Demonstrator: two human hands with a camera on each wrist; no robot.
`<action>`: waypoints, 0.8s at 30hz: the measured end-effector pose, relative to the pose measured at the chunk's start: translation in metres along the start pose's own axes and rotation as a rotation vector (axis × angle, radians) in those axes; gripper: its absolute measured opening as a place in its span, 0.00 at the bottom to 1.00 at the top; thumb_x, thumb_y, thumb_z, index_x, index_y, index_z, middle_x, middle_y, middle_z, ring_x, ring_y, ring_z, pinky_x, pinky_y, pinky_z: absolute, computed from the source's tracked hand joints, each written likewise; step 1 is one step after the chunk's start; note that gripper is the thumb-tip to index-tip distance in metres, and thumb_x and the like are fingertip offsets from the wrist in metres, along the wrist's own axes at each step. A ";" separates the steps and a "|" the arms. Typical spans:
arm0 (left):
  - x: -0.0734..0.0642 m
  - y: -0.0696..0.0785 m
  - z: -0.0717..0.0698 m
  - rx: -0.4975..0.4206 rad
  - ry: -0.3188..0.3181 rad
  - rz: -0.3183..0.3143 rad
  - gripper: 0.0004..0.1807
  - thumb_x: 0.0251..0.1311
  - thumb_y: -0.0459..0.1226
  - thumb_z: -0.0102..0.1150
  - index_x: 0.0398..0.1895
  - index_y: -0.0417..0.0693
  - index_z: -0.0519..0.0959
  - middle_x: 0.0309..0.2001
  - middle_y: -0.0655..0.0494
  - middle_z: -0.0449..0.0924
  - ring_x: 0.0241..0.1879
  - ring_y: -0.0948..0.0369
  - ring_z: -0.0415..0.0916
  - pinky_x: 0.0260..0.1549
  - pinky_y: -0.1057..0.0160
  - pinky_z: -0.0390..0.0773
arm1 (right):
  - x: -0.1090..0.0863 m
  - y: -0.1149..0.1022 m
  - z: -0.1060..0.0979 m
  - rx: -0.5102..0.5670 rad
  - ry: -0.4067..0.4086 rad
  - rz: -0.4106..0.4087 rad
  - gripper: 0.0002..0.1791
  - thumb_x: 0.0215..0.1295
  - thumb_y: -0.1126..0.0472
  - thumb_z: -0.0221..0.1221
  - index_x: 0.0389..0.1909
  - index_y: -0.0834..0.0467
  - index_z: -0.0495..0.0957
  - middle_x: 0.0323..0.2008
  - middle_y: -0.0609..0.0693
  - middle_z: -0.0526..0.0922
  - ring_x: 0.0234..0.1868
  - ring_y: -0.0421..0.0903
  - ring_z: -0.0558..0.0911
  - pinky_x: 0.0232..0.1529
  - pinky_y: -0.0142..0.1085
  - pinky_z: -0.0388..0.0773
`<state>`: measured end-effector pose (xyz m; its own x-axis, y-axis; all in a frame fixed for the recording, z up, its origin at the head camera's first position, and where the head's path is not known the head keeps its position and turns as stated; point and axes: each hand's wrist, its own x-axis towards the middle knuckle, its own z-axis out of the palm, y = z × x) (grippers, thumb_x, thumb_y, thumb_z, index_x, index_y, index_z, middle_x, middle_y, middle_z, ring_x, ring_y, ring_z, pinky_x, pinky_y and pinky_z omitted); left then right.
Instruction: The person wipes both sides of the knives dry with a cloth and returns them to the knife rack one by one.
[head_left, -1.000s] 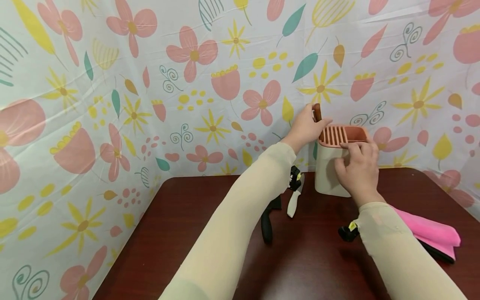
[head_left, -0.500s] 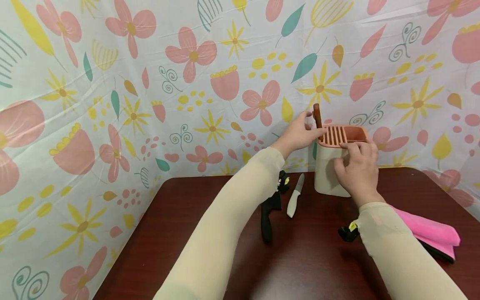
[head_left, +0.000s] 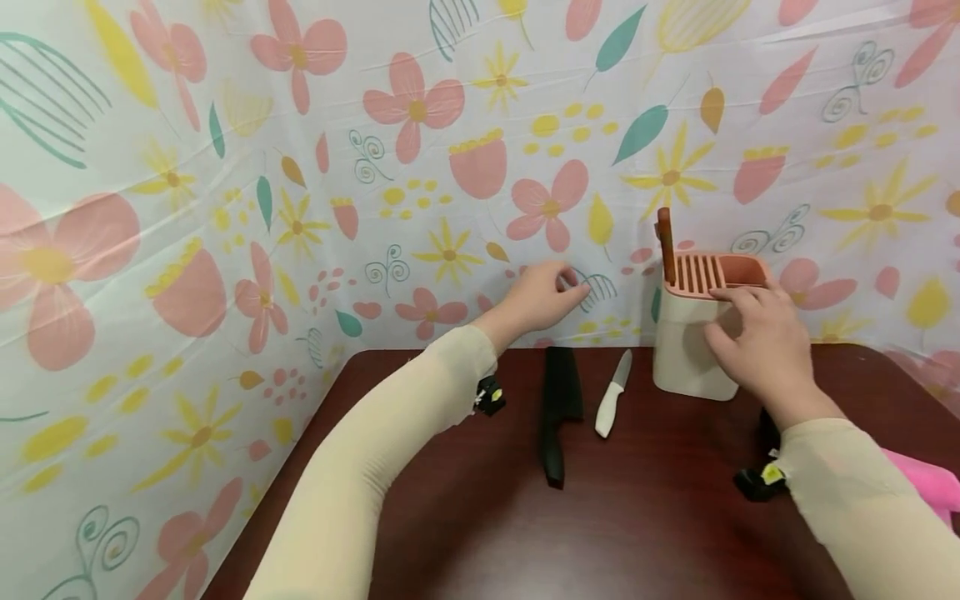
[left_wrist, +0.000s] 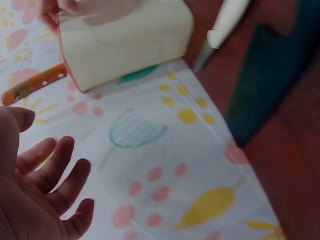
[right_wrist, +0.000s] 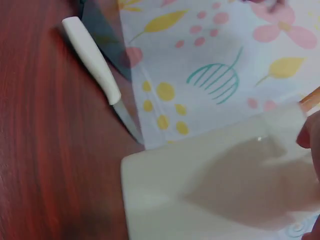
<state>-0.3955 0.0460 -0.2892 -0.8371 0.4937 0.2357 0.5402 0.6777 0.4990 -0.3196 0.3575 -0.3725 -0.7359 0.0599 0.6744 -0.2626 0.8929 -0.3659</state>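
A cream knife block (head_left: 692, 350) with an orange slotted top stands upright at the table's back right. My right hand (head_left: 768, 346) grips its front right rim, fingers over the top edge and thumb against the front wall. In the leftmost slot stands a knife with a brown handle (head_left: 666, 250); its blade is hidden inside. My left hand (head_left: 538, 296) hangs in the air left of the block, fingers loosely bent and holding nothing. Below it on the table lie a black cleaver (head_left: 561, 400) and a small paring knife (head_left: 615, 396) with a white handle.
A pink cloth (head_left: 926, 483) lies at the right, partly behind the right sleeve. The dark red wooden table (head_left: 600, 533) meets a flower-patterned curtain (head_left: 450, 225) along its back edge. Black wrist cameras hang under both sleeves.
My left hand has let go of the brown knife handle and moved left and down, away from the block. The right hand keeps its hold. The head view has turned slightly left.
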 end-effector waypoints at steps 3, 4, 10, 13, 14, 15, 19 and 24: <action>-0.014 -0.020 0.004 0.023 -0.035 0.012 0.14 0.73 0.54 0.55 0.43 0.56 0.80 0.39 0.61 0.83 0.36 0.64 0.80 0.37 0.64 0.80 | 0.000 0.006 -0.017 0.025 -0.102 -0.052 0.29 0.64 0.58 0.62 0.66 0.62 0.74 0.70 0.71 0.70 0.80 0.69 0.55 0.67 0.73 0.58; -0.019 -0.027 0.006 0.021 -0.053 0.010 0.14 0.73 0.53 0.56 0.42 0.55 0.80 0.37 0.61 0.83 0.35 0.63 0.80 0.36 0.64 0.80 | -0.001 0.008 -0.023 0.032 -0.132 -0.072 0.31 0.64 0.58 0.63 0.68 0.62 0.72 0.73 0.70 0.66 0.80 0.71 0.53 0.68 0.74 0.56; -0.049 -0.067 0.028 0.021 -0.221 -0.115 0.19 0.73 0.54 0.55 0.28 0.54 0.74 0.20 0.61 0.70 0.18 0.62 0.65 0.21 0.63 0.69 | -0.017 0.025 -0.059 0.037 -0.271 -0.146 0.47 0.66 0.59 0.66 0.81 0.57 0.53 0.81 0.68 0.50 0.81 0.72 0.45 0.78 0.68 0.40; -0.062 -0.080 0.044 0.034 -0.322 -0.194 0.25 0.73 0.55 0.55 0.20 0.54 0.69 0.14 0.60 0.64 0.15 0.60 0.63 0.19 0.63 0.66 | -0.038 0.042 -0.068 -0.026 -0.355 -0.128 0.50 0.67 0.56 0.66 0.82 0.59 0.47 0.78 0.74 0.51 0.81 0.73 0.41 0.77 0.68 0.36; -0.066 -0.084 0.050 0.033 -0.350 -0.215 0.26 0.72 0.56 0.56 0.18 0.54 0.68 0.13 0.60 0.64 0.15 0.58 0.65 0.19 0.62 0.68 | -0.046 0.049 -0.069 -0.042 -0.382 -0.130 0.51 0.67 0.56 0.67 0.82 0.61 0.48 0.77 0.76 0.53 0.80 0.74 0.42 0.77 0.69 0.38; -0.070 -0.087 0.055 0.027 -0.375 -0.237 0.27 0.72 0.56 0.56 0.17 0.53 0.69 0.13 0.59 0.66 0.16 0.56 0.69 0.20 0.61 0.70 | -0.053 0.056 -0.068 -0.067 -0.417 -0.125 0.51 0.67 0.54 0.68 0.81 0.63 0.48 0.75 0.77 0.55 0.79 0.76 0.43 0.76 0.71 0.40; -0.086 -0.094 0.074 0.002 -0.436 -0.308 0.27 0.68 0.58 0.60 0.19 0.49 0.75 0.17 0.55 0.74 0.21 0.50 0.78 0.25 0.55 0.79 | -0.081 0.080 -0.061 -0.174 -0.602 -0.074 0.54 0.66 0.43 0.67 0.78 0.71 0.52 0.70 0.82 0.59 0.73 0.84 0.50 0.67 0.76 0.52; -0.098 -0.091 0.089 -0.041 -0.474 -0.346 0.26 0.66 0.59 0.61 0.26 0.46 0.81 0.19 0.53 0.78 0.18 0.55 0.76 0.20 0.57 0.76 | -0.115 0.089 -0.053 -0.256 -0.749 -0.028 0.59 0.62 0.33 0.66 0.74 0.76 0.57 0.67 0.86 0.59 0.65 0.85 0.62 0.56 0.79 0.63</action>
<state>-0.3548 -0.0161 -0.4324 -0.8288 0.4438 -0.3407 0.2307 0.8258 0.5146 -0.2252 0.4535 -0.4483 -0.9793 -0.1990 0.0372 -0.2023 0.9700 -0.1351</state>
